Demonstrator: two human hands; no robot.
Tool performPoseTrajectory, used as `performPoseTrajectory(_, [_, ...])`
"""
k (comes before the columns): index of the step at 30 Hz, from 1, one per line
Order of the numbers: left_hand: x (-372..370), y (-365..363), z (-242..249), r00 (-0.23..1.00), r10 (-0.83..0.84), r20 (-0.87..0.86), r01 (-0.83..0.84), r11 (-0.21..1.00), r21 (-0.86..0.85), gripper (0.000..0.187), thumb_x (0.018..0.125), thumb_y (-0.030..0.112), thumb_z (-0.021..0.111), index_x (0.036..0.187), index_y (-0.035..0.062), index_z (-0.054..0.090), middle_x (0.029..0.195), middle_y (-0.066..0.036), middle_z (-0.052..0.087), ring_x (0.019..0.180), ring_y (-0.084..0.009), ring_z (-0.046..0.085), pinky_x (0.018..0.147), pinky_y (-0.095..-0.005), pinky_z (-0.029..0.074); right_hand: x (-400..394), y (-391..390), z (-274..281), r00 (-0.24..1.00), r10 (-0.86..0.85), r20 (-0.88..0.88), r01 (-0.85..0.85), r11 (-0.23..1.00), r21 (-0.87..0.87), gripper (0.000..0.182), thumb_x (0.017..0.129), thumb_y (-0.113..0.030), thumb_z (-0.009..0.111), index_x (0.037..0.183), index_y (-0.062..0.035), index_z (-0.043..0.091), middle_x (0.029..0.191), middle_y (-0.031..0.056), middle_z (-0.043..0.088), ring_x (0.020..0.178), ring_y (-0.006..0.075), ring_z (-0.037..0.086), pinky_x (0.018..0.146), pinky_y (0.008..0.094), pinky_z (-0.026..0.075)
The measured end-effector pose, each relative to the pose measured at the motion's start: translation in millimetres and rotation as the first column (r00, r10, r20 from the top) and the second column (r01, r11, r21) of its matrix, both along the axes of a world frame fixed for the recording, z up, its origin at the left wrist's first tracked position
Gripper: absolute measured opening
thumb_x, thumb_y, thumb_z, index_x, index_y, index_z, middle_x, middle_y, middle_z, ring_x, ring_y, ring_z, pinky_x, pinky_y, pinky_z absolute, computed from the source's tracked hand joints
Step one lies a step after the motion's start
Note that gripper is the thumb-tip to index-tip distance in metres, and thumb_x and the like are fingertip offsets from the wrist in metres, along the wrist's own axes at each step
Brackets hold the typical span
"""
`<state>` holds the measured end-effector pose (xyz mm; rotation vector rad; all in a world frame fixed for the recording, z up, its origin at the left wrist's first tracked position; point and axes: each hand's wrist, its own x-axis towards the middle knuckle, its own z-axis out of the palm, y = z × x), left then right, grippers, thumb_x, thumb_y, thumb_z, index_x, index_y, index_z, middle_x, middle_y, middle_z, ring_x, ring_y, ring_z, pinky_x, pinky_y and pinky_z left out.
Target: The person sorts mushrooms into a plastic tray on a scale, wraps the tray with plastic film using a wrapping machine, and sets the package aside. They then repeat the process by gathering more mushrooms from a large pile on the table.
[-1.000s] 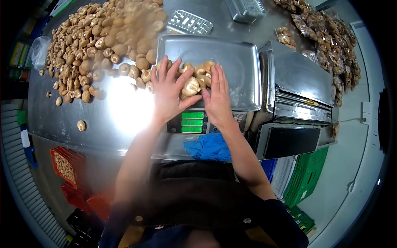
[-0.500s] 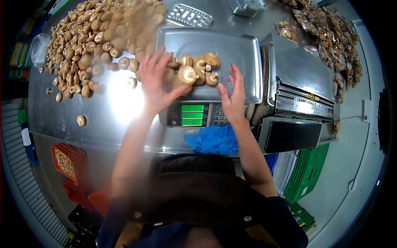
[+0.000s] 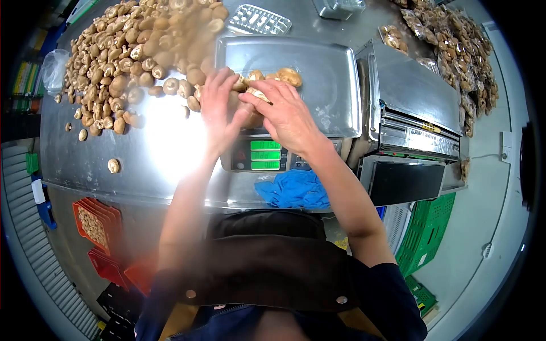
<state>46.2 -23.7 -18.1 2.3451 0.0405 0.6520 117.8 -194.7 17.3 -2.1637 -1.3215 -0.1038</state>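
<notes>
A small heap of brown shiitake mushrooms (image 3: 289, 76) lies on the metal pan (image 3: 329, 85) of a weighing scale, partly hidden under my hands. My left hand (image 3: 220, 111) is at the heap's left side, fingers stretched and thumb apart. Across the top and near side of the heap lies my right hand (image 3: 287, 116), its fingers extended toward the left hand and touching mushrooms. Neither hand visibly grips a mushroom. Green digits glow on the scale's display (image 3: 265, 155) just below my wrists.
A large pile of loose mushrooms (image 3: 122, 62) covers the table's far left. A clear plastic tray (image 3: 259, 20) sits behind the pan. A wrapping machine (image 3: 418, 102) stands to the right, with bagged mushrooms (image 3: 455, 51) beyond it. Blue cloth or gloves (image 3: 296, 189) lie at the front edge.
My right hand has moved left from beside the heap onto the mushrooms, covering several of them. My left hand has shifted slightly right and stays at the heap's left side.
</notes>
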Motion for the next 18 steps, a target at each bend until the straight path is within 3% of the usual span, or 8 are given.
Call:
performPoseTrajectory(5, [-3,3,1,0.999,-0.029,-0.033,0.030,0.999,0.024,0.060,0.083,0.035,0.064,0.131,0.0048,0.047,0.145,-0.018,0.036,0.139,-0.0390,0.026,0.112,-0.0485,0.023,8,-6,7,0.979,-0.021,-0.202,0.062,0.978,0.199,0.050,0.070,-0.003,0.068,0.117,-0.0073,0.054,0.117,0.0108,0.058,0.112,0.0321,0.052,0.101,0.0420,0.039])
performPoseTrajectory(9, [-4,5,2,0.998,-0.016,-0.057,0.018,0.999,0.041,0.067,0.078,0.038,0.069,0.131,0.0044,0.047,0.146,-0.020,0.033,0.138,-0.0410,0.025,0.112,-0.0500,0.022,2,-11,-3,0.838,-0.184,-0.514,0.409,0.836,0.367,0.054,0.076,-0.017,0.073,0.123,-0.0046,0.049,0.118,0.0115,0.058,0.115,0.0331,0.053,0.101,0.0395,0.040])
performPoseTrajectory(10, [-4,6,1,0.998,-0.022,-0.062,0.025,0.999,0.041,0.068,0.077,0.037,0.071,0.131,0.0043,0.047,0.146,-0.020,0.033,0.138,-0.0417,0.024,0.113,-0.0507,0.022,1,-10,0,0.822,-0.220,-0.525,0.443,0.826,0.347,0.054,0.081,-0.020,0.070,0.129,-0.0065,0.048,0.122,0.0120,0.056,0.119,0.0327,0.050,0.102,0.0394,0.039])
performPoseTrajectory(13, [-8,6,0,1.000,-0.025,-0.009,0.024,0.999,-0.036,0.065,0.076,0.030,0.073,0.131,0.0049,0.048,0.146,-0.019,0.033,0.138,-0.0392,0.027,0.112,-0.0481,0.024,9,-8,-1,0.931,-0.235,-0.280,0.302,0.926,0.227,0.051,0.088,-0.021,0.064,0.135,-0.0103,0.048,0.130,0.0144,0.051,0.126,0.0327,0.044,0.105,0.0401,0.036])
performPoseTrajectory(16, [-22,23,1,0.995,0.073,0.065,-0.063,0.988,-0.138,0.054,0.077,0.018,0.073,0.125,0.0042,0.053,0.141,-0.018,0.041,0.136,-0.0358,0.033,0.110,-0.0447,0.028,12,-9,-14,0.948,-0.319,-0.014,0.318,0.947,-0.046,0.045,0.092,-0.022,0.057,0.136,-0.0127,0.049,0.138,0.0161,0.045,0.132,0.0322,0.037,0.108,0.0412,0.032])
performPoseTrajectory(18, [-34,45,-5,0.964,0.256,0.079,-0.241,0.957,-0.162,0.044,0.079,0.007,0.069,0.120,0.0024,0.056,0.135,-0.017,0.049,0.130,-0.0328,0.042,0.107,-0.0411,0.034,12,-11,-13,0.933,-0.318,-0.168,0.323,0.947,0.000,0.044,0.093,-0.023,0.057,0.135,-0.0109,0.050,0.141,0.0164,0.042,0.134,0.0324,0.034,0.110,0.0417,0.029])
